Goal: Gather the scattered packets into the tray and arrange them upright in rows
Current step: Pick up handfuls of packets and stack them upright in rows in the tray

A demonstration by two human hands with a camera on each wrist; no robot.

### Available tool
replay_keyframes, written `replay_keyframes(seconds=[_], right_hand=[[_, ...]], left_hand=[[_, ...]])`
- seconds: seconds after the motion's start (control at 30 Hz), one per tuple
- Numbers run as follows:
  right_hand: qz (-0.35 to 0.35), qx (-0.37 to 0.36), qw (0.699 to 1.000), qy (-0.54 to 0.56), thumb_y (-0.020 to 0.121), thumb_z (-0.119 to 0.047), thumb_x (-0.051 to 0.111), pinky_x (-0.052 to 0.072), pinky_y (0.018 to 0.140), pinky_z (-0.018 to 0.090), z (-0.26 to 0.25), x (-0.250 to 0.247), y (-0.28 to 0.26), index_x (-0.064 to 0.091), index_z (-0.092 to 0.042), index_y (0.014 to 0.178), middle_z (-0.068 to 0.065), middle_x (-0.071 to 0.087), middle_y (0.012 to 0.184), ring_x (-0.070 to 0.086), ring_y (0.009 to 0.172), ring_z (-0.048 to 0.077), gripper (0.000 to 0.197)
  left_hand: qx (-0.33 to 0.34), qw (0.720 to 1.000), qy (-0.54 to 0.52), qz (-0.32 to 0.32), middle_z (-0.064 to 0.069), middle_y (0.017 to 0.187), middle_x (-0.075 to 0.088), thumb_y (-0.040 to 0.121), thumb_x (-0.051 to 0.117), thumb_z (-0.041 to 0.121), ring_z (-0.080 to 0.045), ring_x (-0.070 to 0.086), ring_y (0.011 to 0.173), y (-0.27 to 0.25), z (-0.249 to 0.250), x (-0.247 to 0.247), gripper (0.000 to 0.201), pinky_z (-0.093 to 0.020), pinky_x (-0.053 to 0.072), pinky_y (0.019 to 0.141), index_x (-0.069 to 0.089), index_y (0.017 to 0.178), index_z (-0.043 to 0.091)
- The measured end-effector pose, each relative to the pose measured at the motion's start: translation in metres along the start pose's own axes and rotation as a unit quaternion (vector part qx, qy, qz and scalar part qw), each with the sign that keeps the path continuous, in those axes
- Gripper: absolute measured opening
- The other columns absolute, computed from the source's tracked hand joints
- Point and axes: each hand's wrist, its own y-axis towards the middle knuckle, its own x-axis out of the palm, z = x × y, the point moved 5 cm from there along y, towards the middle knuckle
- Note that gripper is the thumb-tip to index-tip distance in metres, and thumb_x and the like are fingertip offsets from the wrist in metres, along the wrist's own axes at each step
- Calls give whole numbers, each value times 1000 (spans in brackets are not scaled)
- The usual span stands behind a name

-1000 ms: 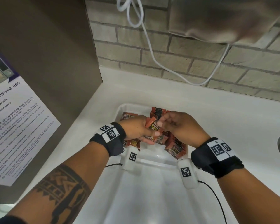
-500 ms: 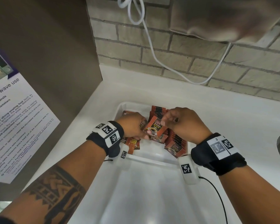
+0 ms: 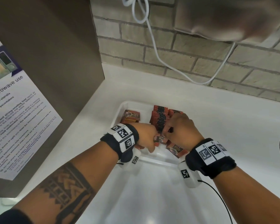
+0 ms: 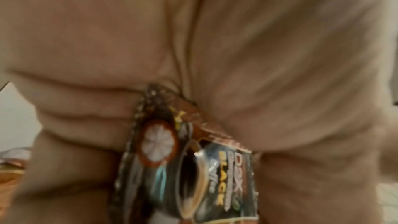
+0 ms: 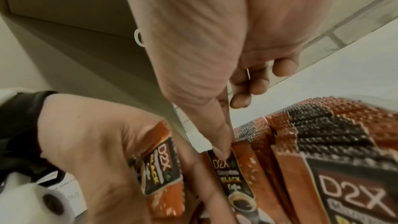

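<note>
— Where are the hands right now?

— Both sit low in the middle of the head view, over the white tray (image 3: 153, 160). My left hand (image 3: 145, 137) is curled around a small bunch of packets (image 4: 193, 168); the left wrist view shows them fanned out of the fist, one reading "D2X Black".

— And the right?

— My right hand (image 3: 180, 128) is just right of it, nearly touching. In the right wrist view its thumb and forefinger pinch the top edge of a single packet (image 5: 231, 175), the other fingers curled above.

— Where is the rest?

— An upright row (image 3: 160, 120) stands in the tray just above and behind the right hand. A few loose packets (image 3: 132, 116) lie flat toward the tray's upper left corner, and one more (image 3: 176, 149) lies below the right hand.
</note>
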Motion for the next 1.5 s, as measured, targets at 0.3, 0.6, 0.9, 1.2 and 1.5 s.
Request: replay_keyframes(seconds=[0.3,0.6,0.9,1.2,1.5], right_hand=[[-9,6,1000,-18,83,-31,66,38,96,40,-4,3,2,73,-33,73,-9,48,96,46,102,21,13],[-1,0,1000,-12,83,-30,69,37,99,42,0,4,3,66,-37,71,-12,46,94,47,102,19,14],[5,-2,1000,25,82,-34,74,43,92,36,3,0,3,65,-40,74,-18,50,87,53,95,12,13],[10,-58,977,204,90,-24,70,39,68,2,-10,-28,-14,71,-27,93,-18,66,83,57,80,-10,5],[6,-34,961,275,90,-27,71,46,74,19,-4,-34,-10,71,-29,91,-7,72,86,64,78,5,2]], left_hand=[[-29,999,11,-25,1,63,59,93,68,26,-13,52,48,12,9,6,28,-18,44,43,70,108,3],[-35,999,15,-36,1,66,60,93,68,31,-15,53,52,14,8,9,31,-18,45,46,70,111,5],[-30,999,-14,-40,1,69,61,94,67,24,-12,55,52,8,7,7,24,-17,46,43,69,110,7],[68,937,-339,-42,-15,101,71,94,59,-4,-19,69,87,-3,-10,-2,24,-30,62,83,67,117,1],[167,826,-537,-34,-13,117,70,99,52,-11,-21,70,109,-5,-11,0,31,-33,58,94,54,129,-5]])
